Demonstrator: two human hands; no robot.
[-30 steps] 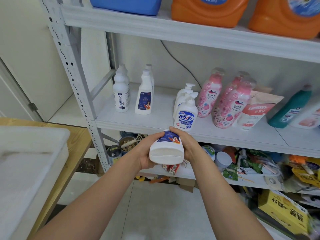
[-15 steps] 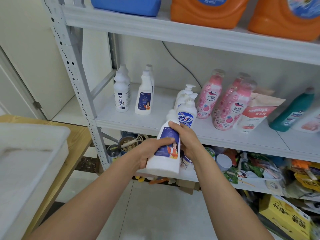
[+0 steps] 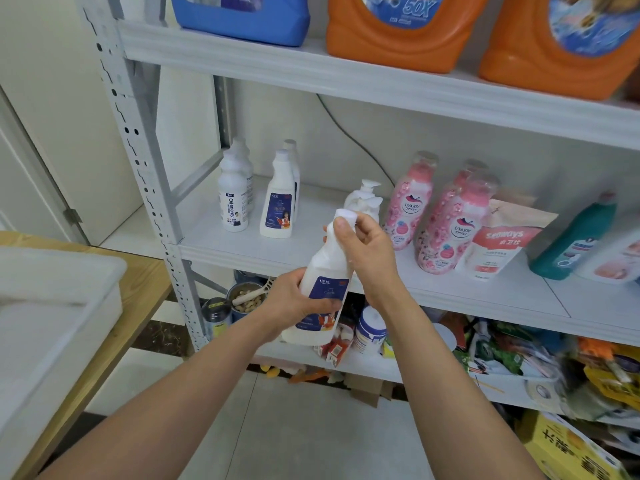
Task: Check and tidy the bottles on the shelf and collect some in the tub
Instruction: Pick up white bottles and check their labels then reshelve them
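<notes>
I hold a white bottle with a dark blue label nearly upright in front of the middle shelf. My left hand grips its body over the label. My right hand closes around its neck and white cap. On the shelf stand two "Oil enemy" white bottles, two matching blue-label bottles, white pump bottles and pink bottles. The white tub sits at the left on a wooden table.
A refill pouch and a teal bottle stand at the shelf's right. Blue and orange detergent jugs fill the top shelf. Cans, packets and boxes crowd the lower shelf. Grey floor tiles lie below.
The bottle swung from base-toward-me to nearly upright. My right hand slid from its body up to the cap, while my left hand kept hold of the body.
</notes>
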